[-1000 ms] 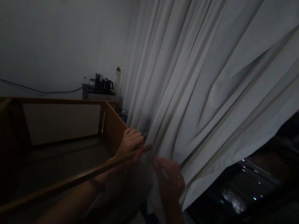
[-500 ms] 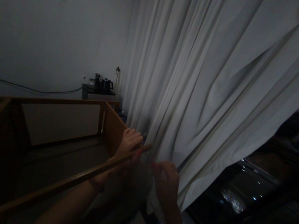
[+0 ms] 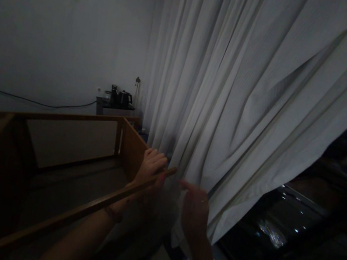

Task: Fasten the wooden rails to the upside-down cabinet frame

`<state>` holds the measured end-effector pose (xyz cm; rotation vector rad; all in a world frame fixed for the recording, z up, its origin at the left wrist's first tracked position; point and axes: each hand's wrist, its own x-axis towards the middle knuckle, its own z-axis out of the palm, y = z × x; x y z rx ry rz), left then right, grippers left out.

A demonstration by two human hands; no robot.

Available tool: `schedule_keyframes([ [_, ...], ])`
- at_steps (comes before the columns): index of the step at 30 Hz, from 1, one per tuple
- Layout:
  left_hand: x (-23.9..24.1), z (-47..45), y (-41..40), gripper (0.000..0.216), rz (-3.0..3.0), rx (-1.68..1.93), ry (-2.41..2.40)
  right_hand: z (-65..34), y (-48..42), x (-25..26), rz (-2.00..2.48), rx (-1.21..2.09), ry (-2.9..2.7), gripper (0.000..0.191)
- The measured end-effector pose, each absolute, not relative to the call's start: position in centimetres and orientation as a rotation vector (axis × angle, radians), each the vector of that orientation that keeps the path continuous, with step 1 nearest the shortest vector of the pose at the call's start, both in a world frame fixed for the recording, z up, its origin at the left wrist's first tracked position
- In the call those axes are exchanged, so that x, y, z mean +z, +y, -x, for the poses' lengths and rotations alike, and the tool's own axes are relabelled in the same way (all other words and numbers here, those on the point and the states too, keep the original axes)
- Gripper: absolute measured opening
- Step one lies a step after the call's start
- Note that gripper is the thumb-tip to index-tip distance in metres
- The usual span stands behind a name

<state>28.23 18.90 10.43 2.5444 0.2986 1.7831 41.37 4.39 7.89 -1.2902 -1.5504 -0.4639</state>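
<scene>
A brown wooden furniture frame (image 3: 90, 207) with long rails and upright side panels fills the lower left. My left hand (image 3: 153, 164) is closed round the corner of the frame, fingers over the end panel (image 3: 134, 139) and thumb by the near rail's tip. The forearm passes beneath that rail. Just right of the rail's end is my right hand (image 3: 195, 207), its index finger pointing toward the tip and the other fingers curled in. It is dim and slightly blurred; whatever it pinches, if anything, I cannot make out.
A long white curtain (image 3: 229, 113) hangs close behind and right of my hands. Beyond the frame, a small dark stand (image 3: 116, 106) holds a black kettle (image 3: 124, 97). A black cable (image 3: 32, 100) runs along the wall. Dark reflective glass (image 3: 287, 224) lies at right.
My right hand has turned slightly and shifted a little right, away from the rail's end; its index finger is straighter. The left hand keeps its hold on the frame.
</scene>
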Motion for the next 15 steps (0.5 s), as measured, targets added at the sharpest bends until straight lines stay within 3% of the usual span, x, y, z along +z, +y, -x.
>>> schedule_keyframes([
  [9, 10.5, -28.2, 18.9, 0.038, -2.546, 1.745, 0.303, -42.8, 4.6, 9.0, 0.977, -0.627, -1.901, 0.04],
  [15, 10.2, -28.3, 19.0, 0.043, -2.528, 1.774, 0.321, -43.6, 6.6, 7.9, 0.924, -0.453, -1.805, 0.017],
])
